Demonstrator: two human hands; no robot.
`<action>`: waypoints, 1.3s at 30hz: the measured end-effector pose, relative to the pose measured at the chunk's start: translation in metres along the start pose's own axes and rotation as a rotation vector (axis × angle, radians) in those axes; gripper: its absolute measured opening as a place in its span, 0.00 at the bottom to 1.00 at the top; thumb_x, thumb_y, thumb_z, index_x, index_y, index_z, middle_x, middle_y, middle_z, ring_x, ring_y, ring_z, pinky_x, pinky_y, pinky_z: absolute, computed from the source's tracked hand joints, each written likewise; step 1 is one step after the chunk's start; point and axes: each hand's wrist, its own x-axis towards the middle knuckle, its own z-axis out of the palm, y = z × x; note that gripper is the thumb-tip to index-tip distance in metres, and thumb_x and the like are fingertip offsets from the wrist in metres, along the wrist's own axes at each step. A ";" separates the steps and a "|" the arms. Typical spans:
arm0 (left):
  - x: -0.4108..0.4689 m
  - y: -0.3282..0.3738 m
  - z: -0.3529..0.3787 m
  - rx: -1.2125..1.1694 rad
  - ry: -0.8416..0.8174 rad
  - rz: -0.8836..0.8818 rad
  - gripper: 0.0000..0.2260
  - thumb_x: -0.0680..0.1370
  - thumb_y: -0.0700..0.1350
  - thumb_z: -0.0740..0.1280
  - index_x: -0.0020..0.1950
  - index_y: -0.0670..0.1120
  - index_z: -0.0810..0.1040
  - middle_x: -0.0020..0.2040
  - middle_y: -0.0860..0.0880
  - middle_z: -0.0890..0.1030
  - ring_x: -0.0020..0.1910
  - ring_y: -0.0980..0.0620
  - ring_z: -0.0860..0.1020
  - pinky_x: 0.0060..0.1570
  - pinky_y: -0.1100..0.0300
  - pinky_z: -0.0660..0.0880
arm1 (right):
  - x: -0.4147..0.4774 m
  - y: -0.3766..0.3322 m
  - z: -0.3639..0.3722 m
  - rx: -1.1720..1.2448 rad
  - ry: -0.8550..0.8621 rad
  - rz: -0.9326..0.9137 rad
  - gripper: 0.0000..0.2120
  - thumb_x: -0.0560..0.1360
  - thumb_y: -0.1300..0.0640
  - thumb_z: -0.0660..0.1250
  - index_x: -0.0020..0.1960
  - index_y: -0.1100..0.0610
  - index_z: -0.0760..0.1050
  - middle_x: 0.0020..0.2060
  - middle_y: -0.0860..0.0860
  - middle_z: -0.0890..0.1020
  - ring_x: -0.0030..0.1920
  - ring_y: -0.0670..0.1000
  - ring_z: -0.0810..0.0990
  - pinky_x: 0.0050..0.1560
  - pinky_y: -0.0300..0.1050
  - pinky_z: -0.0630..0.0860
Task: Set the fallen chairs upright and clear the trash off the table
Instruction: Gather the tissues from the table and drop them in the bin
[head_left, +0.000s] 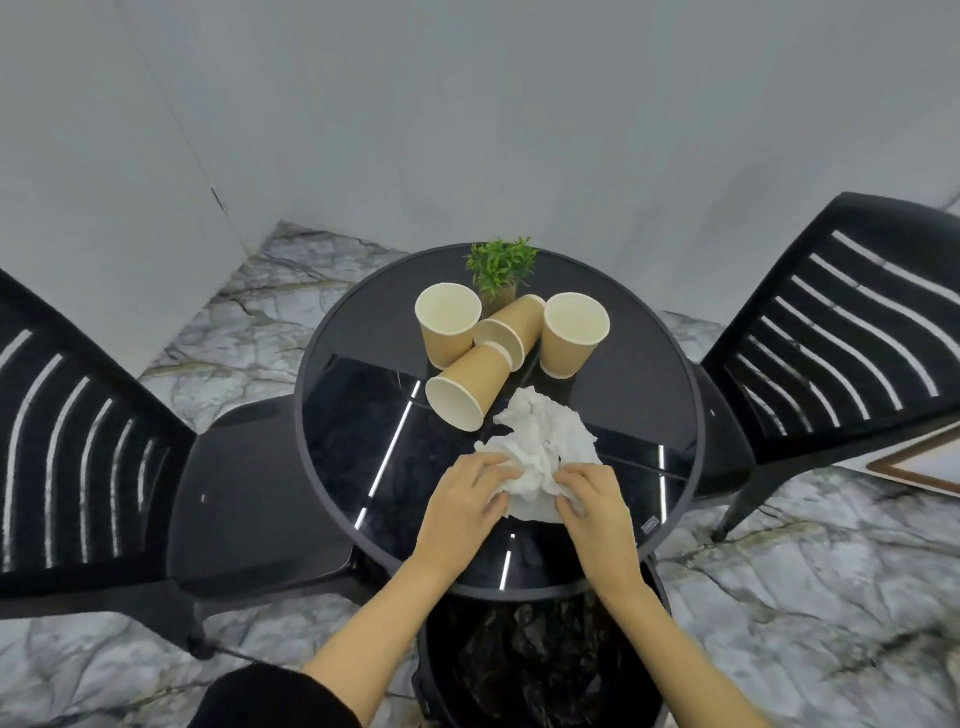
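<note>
My left hand (460, 501) and right hand (597, 504) both pinch the crumpled tissue (540, 454) on the round surface (363, 364), just nearer than the paper cups (511, 348).

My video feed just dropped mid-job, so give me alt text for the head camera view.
Both hands, left hand and right hand, gather crumpled white paper napkins on a round black glass table, above a black-lined trash bin. Behind them are four brown paper cups, two upright and two tipped, and a small potted plant. Black slatted chairs stand upright on either side.
</note>
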 end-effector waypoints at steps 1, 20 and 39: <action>0.006 0.002 0.001 0.002 0.004 0.015 0.11 0.73 0.41 0.65 0.54 0.48 0.76 0.53 0.52 0.77 0.48 0.56 0.74 0.50 0.64 0.74 | 0.002 0.000 -0.005 -0.002 0.023 -0.006 0.12 0.68 0.71 0.69 0.50 0.61 0.79 0.48 0.48 0.76 0.52 0.43 0.70 0.56 0.21 0.65; 0.104 -0.022 0.058 0.180 -0.504 -0.173 0.24 0.77 0.46 0.63 0.72 0.49 0.61 0.74 0.48 0.60 0.70 0.49 0.61 0.69 0.57 0.64 | 0.096 0.054 0.017 -0.206 -0.266 0.171 0.21 0.75 0.59 0.63 0.68 0.55 0.66 0.65 0.52 0.71 0.60 0.53 0.70 0.53 0.46 0.74; 0.010 0.061 0.062 0.071 -0.332 -0.249 0.11 0.76 0.42 0.62 0.57 0.45 0.76 0.52 0.48 0.75 0.50 0.51 0.74 0.44 0.59 0.78 | -0.003 0.059 -0.030 0.141 -0.097 0.177 0.05 0.74 0.65 0.64 0.43 0.59 0.77 0.37 0.39 0.72 0.41 0.42 0.73 0.43 0.27 0.68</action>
